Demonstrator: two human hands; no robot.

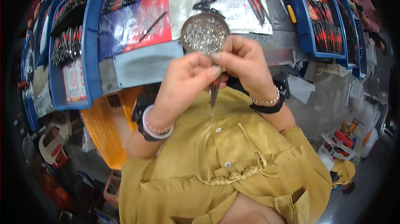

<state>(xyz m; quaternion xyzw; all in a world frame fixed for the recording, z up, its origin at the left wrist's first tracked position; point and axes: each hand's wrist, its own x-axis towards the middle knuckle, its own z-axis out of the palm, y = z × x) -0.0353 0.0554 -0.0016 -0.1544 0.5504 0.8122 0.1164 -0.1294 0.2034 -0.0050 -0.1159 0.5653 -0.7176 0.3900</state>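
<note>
In front of my chest, just below a round bowl [199,23] of small shiny metal pieces, both hands meet fingertip to fingertip. A slender black-and-red tool [215,92] points down toward me from between them, its pointed end free. My left hand [185,80] is closed, thumb and fingers pinched around the tool's upper part. My right hand [246,63] is also closed, its thumb and forefinger pressed together beside the left fingertips. The fingers cover the tool's upper end, and whether the right hand grips it or a small piece cannot be made out.
Beyond the bowl lie several small black parts [204,1] and similar slender tools [255,5] on printed paper. A yellow-handled screwdriver [289,9] lies at right. Blue bins [89,53] of tools flank the bench. A pale blue pad [146,64] lies at its near edge, above a yellow crate [104,128].
</note>
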